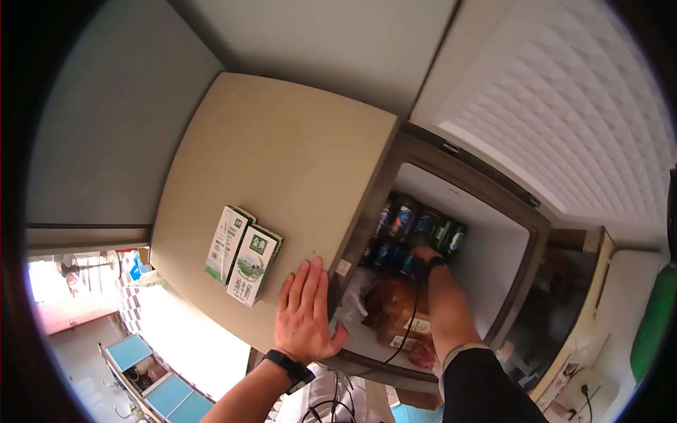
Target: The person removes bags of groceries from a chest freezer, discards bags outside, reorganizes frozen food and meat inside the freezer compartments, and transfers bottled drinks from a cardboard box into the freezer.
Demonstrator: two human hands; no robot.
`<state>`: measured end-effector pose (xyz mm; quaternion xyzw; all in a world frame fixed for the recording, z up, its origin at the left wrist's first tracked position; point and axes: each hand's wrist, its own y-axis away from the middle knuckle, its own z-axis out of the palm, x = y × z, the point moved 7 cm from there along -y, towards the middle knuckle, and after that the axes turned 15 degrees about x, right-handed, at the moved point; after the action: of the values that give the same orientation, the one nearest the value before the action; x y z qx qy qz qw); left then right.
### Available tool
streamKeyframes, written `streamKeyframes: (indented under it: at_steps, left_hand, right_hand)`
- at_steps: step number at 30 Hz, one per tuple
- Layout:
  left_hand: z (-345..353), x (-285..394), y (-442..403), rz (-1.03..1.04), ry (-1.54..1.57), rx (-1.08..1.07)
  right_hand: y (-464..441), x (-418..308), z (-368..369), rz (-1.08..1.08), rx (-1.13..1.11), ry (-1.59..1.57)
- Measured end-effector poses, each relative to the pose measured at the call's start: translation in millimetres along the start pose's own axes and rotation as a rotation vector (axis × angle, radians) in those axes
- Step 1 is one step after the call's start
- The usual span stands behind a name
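Observation:
My left hand [305,321] lies flat on the beige top [289,155], fingers stretched out, near the edge of the open chest freezer [486,211]. Two green-and-white milk cartons, one [227,245] beside the other [254,268], lie to the left of that hand. Down inside the freezer, my right hand [424,255] reaches in among several dark cans or bottles [404,217]. Its fingers are blurred and partly hidden, so whether it grips one does not show. Below it sit reddish-brown packages [395,303] and a clear plastic bag [356,292].
A raised white lid [564,99] with a quilted pattern stands at the upper right. Grey panels rise behind the beige top. A black cable [409,328] hangs across the freezer opening. At the lower left is a blue-and-white cabinet [169,395]; a green object [652,331] is at far right.

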<state>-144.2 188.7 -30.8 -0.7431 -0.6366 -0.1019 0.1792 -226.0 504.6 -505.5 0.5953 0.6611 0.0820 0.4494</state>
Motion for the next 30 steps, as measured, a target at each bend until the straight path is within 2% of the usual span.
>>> streamKeyframes:
  at_steps: [1, 2, 3, 4, 6, 8, 10, 11, 13, 16, 18, 21, 22, 24, 25, 26, 28, 30]
  left_hand:
    - [-0.6, 0.6, 0.6, 0.005, -0.008, 0.014]
    - [0.5, 2.2, 0.8, 0.029, 0.005, 0.01]
    - [0.8, 2.2, 0.9, 0.031, -0.017, 0.025]
    - [-0.2, 4.2, 2.7, 0.032, -0.034, 0.036]
    - [-1.5, 11.0, 2.4, 0.069, -0.013, 0.025]
    - [-3.2, 14.6, 4.4, 0.096, -0.049, 0.076]
    - [0.5, 14.1, 8.2, 0.103, -0.068, 0.089]
    - [0.8, 18.7, 8.3, 0.092, -0.149, 0.074]
    - [3.1, 20.7, 10.6, 0.155, -0.136, 0.116]
    - [9.2, 20.5, 16.6, 0.21, -0.159, 0.161]
    - [13.8, 20.0, 20.8, 0.238, -0.164, 0.165]
    - [14.4, 24.1, 20.6, 0.272, -0.189, 0.192]
    - [15.1, 23.6, 23.2, 0.274, -0.204, 0.192]
    - [18.4, 22.3, 24.7, 0.315, -0.184, 0.202]
    - [18.2, 22.3, 25.2, 0.315, -0.187, 0.195]
    - [19.8, 21.2, 24.8, 0.313, -0.192, 0.192]
    - [23.5, 18.3, 26.5, 0.338, -0.214, 0.189]
    - [25.8, 16.6, 26.8, 0.347, -0.217, 0.197]
  right_hand:
    - [7.7, -6.7, -8.6, -0.099, 0.045, 0.051]
    - [17.5, -15.2, -25.1, -0.014, 0.062, -0.028]
    - [39.3, -29.3, -47.7, 0.204, 0.079, -0.247]
    - [76.2, -53.9, -72.3, 0.525, 0.133, -0.587]
    - [141.4, -104.7, -123.0, 0.683, 0.303, -0.989]
    - [195.4, -123.3, -150.6, 0.423, 0.539, -1.184]
    - [283.5, -165.8, -192.8, 0.123, 0.52, -1.362]
    - [332.5, -164.5, -194.5, 0.185, 0.554, -1.376]
    - [416.1, -171.7, -197.6, 0.03, 0.509, -1.339]
    - [517.0, -140.3, -150.7, 0.102, 0.368, -1.241]
    - [555.8, -107.3, -89.7, 0.221, 0.26, -1.283]
    - [577.4, -26.0, 61.8, 0.536, 0.051, -1.115]
    - [579.4, 3.0, 108.4, 0.68, 0.077, -1.033]
    - [564.7, 66.2, 198.6, 0.831, 0.032, -0.611]
    - [549.2, 98.9, 236.6, 0.761, 0.299, -0.269]
    - [529.5, 118.2, 271.5, 0.762, 0.311, -0.285]
    - [514.3, 140.7, 295.2, 0.967, 0.798, -0.192]
    - [493.4, 148.3, 303.6, 1.082, 0.754, -0.327]
